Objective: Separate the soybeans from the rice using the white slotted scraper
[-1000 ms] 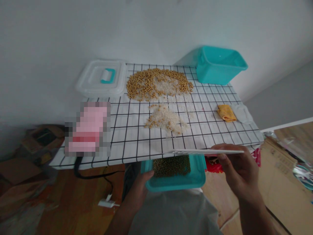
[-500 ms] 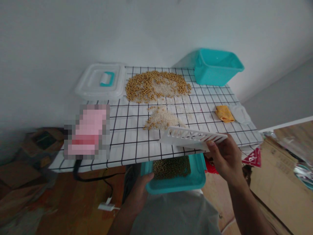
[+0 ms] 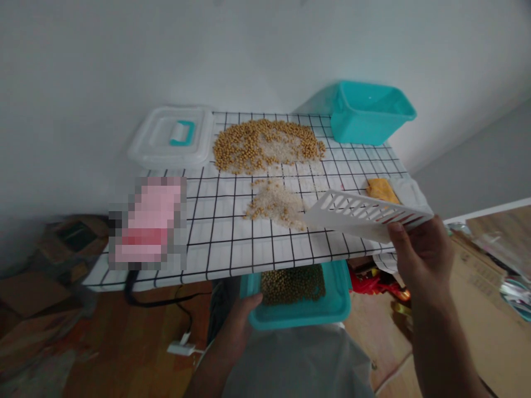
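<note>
My right hand (image 3: pixel 427 257) grips the end of a white slotted plastic strip (image 3: pixel 348 221), tilted above the right front of the table. The strip's far end is just right of a small pile of rice grains (image 3: pixel 276 202) with some soybeans mixed in. Below the table's front edge, my left hand (image 3: pixel 234 331) holds the left side of a teal tub (image 3: pixel 298 319), thumb on its rim and other fingers hidden. Soybeans (image 3: pixel 286 284) cover part of the tub's floor. Farther back on the table lies a wide heap of soybeans (image 3: pixel 244 143) around some rice.
A checked cloth (image 3: pixel 219 243) covers the table. At the back left sits a clear lid (image 3: pixel 153 135) with a teal handle; a blurred pink item (image 3: pixel 151 218) lies before it. A teal bin (image 3: pixel 369 116) stands back right, near a yellow cloth (image 3: pixel 381 189) and a white cloth (image 3: pixel 409 193).
My right hand has moved the slotted strip to the right, away from the small pile, whose right side now spreads a little toward the front. My left hand and the tub stay nearly still.
</note>
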`<state>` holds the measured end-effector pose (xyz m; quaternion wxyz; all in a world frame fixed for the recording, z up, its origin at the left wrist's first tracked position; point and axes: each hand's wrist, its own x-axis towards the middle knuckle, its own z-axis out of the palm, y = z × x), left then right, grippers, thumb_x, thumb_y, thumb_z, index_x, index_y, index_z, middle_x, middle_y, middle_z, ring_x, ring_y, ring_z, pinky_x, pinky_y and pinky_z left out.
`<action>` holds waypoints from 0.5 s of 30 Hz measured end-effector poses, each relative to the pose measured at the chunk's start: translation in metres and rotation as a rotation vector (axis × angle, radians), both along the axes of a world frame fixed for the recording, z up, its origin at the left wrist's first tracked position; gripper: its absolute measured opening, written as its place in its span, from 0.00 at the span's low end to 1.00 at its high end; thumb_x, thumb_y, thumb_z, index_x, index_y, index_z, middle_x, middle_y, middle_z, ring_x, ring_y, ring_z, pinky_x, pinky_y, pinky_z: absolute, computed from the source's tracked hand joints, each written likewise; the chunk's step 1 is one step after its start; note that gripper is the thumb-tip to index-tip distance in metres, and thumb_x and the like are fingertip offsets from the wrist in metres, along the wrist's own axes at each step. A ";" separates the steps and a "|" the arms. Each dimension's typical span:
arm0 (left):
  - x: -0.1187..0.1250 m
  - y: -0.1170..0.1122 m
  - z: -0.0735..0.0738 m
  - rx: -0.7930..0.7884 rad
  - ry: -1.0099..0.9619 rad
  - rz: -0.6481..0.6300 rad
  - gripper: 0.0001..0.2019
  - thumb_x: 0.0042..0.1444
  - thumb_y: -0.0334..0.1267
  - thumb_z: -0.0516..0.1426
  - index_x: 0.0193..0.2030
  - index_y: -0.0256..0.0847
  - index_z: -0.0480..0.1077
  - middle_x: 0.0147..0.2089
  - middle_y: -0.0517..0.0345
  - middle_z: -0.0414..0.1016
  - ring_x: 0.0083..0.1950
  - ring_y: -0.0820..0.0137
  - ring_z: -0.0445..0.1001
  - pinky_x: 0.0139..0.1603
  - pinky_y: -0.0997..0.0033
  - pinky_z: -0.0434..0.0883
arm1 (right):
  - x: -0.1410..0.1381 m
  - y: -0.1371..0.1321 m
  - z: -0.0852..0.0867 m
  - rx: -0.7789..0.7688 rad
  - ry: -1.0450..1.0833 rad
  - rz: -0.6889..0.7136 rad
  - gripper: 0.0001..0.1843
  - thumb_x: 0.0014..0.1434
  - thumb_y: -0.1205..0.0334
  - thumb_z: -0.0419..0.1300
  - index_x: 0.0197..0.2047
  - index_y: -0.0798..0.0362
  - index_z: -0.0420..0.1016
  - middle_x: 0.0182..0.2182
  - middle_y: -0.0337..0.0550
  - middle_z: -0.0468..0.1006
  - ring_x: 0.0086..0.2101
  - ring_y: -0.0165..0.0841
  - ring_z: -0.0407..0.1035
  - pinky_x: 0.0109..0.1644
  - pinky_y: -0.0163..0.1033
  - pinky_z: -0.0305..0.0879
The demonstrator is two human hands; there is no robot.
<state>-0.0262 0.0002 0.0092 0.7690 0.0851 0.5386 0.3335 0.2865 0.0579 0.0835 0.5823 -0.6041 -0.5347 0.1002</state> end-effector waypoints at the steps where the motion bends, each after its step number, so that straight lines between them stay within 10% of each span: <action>1: -0.002 -0.001 -0.001 0.021 0.040 -0.001 0.14 0.53 0.44 0.61 0.44 0.43 0.79 0.47 0.47 0.86 0.66 0.50 0.72 0.65 0.49 0.70 | 0.000 -0.002 -0.001 -0.006 -0.011 0.006 0.07 0.59 0.57 0.67 0.40 0.49 0.78 0.34 0.41 0.77 0.35 0.36 0.74 0.51 0.47 0.71; 6: -0.011 -0.006 -0.003 0.127 0.275 -0.007 0.13 0.36 0.29 0.71 0.30 0.47 0.79 0.47 0.55 0.86 0.75 0.52 0.57 0.76 0.58 0.49 | -0.002 -0.009 0.001 -0.022 -0.062 0.004 0.07 0.60 0.57 0.66 0.41 0.48 0.78 0.33 0.42 0.79 0.33 0.37 0.75 0.49 0.48 0.73; 15: -0.006 -0.003 -0.002 0.173 0.177 -0.038 0.13 0.37 0.30 0.70 0.31 0.46 0.78 0.44 0.55 0.86 0.69 0.51 0.68 0.72 0.57 0.60 | 0.002 -0.030 0.001 -0.102 0.004 0.005 0.09 0.59 0.59 0.68 0.44 0.49 0.79 0.39 0.43 0.78 0.40 0.37 0.75 0.47 0.44 0.71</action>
